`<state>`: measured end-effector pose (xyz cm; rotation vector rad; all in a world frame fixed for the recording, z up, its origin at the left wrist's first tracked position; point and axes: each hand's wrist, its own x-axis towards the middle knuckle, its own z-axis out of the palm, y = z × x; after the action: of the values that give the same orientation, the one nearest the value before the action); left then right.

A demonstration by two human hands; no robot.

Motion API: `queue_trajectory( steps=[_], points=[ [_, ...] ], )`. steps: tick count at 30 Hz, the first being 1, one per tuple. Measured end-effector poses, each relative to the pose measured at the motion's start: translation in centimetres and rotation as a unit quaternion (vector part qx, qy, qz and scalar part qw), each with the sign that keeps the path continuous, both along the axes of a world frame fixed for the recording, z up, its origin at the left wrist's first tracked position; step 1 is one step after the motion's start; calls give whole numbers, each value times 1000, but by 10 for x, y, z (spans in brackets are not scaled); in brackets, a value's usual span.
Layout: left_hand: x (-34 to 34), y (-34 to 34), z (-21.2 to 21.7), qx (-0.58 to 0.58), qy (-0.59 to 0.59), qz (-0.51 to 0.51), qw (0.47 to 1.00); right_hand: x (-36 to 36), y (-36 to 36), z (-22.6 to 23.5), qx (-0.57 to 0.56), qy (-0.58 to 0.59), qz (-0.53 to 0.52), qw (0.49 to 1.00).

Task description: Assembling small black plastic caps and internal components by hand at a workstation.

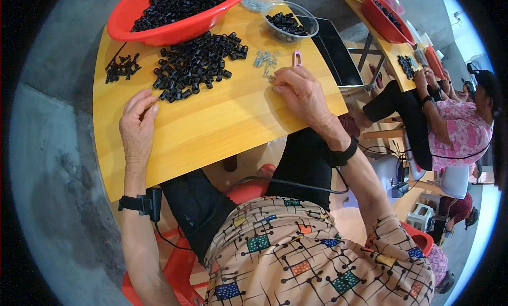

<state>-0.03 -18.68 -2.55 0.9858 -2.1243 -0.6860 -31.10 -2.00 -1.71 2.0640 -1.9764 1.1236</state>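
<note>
My left hand (138, 121) rests on the yellow table at the near left edge of a pile of small black ring-shaped plastic parts (193, 62). Its fingers are bent and the thumb stands apart, with nothing visible between them. Over on the right, my right hand (302, 92) is closed, thumb and fingertips together beside a scatter of small silvery metal pieces (264, 60). Whatever those fingertips pinch is too small or hidden to make out. Just beyond the knuckles lies a pink loop-shaped tool (297, 58).
A red basin (174, 39) full of black parts stands at the table's far side. Smaller black pieces (123, 68) lie at left. A clear bowl (290, 39) holds more black parts. Cables run from my wristbands. Another person (455, 121) works at a second table at right.
</note>
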Motion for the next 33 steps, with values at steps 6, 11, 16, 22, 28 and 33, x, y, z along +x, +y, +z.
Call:
queue_trajectory(
  steps=[6,11,16,22,28,33],
  points=[
    [-3,3,2,-2,4,2,1000,17,16,-1,-37,25,4,999],
    [-6,5,2,-10,5,5,1000,29,14,-7,-3,3,12,1000],
    [-9,6,1,-8,8,4,1000,26,17,-11,-31,-37,-4,999],
    [0,2,0,-16,25,-8,1000,30,14,-11,-59,-58,2,997],
    [-4,0,-4,-47,10,5,999,27,17,-11,-37,-100,-10,994],
    [-5,3,-5,-53,10,11,999,22,22,-10,-1,-184,3,983]
  ],
)
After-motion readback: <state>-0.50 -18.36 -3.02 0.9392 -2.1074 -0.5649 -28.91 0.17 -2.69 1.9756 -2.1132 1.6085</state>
